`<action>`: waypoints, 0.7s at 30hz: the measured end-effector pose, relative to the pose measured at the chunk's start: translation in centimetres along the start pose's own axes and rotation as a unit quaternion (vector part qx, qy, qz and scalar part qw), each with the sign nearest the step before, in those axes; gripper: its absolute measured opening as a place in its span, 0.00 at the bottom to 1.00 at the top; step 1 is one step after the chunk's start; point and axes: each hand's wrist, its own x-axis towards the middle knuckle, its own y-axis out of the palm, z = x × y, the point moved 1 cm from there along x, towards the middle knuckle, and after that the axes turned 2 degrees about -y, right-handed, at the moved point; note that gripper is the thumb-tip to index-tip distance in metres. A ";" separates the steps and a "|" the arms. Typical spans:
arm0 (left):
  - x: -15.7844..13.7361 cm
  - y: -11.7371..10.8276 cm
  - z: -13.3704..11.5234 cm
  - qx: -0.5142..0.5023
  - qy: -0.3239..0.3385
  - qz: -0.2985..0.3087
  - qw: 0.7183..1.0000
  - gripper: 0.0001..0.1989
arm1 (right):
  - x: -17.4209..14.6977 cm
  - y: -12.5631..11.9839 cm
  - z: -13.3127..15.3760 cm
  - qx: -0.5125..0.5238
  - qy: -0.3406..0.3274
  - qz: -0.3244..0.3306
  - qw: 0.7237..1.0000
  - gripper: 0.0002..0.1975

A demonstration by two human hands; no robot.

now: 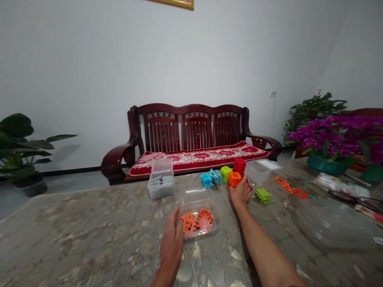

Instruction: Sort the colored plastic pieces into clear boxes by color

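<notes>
My left hand (172,239) lies with its fingers stretched out against the left side of a clear plastic tub (216,227). Flat orange toothed pieces (189,222) lie inside that tub. Further off, my right hand (240,193) is closed at an orange toothed block (235,179); its fingertips are partly hidden. Just behind this block stands a red toothed block (239,166), and some red shows beside the fingers. To the left sit a lime green block (226,173), a grey-blue block (216,176) and a bright blue block (206,180). A green block (263,195) lies right of my wrist.
A lidded clear box (160,190) with grey pieces stands at the back left. Another clear box (257,172) is at the back right. Linked orange pieces (291,189), a large clear lid (335,221) and a purple flower pot (329,163) occupy the right side. A wooden bench (194,135) stands beyond.
</notes>
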 end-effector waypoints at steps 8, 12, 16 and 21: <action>0.2 0.1 0.4 0.000 0.000 0.003 1.000 0.24 | 0.0 -0.3 -0.1 -0.002 -0.013 0.014 1.000 0.42; 0.2 0.1 0.4 0.003 -0.001 -0.001 1.000 0.24 | 0.0 -0.2 -0.1 -0.013 -0.021 0.013 1.000 0.41; 0.1 0.1 0.3 0.012 -0.004 0.005 1.000 0.25 | 0.0 -0.1 -0.1 -0.013 -0.016 0.021 1.000 0.44; 0.0 0.0 0.2 0.014 -0.006 0.007 1.000 0.24 | 0.0 -0.4 0.0 -0.014 -0.017 0.033 0.999 0.42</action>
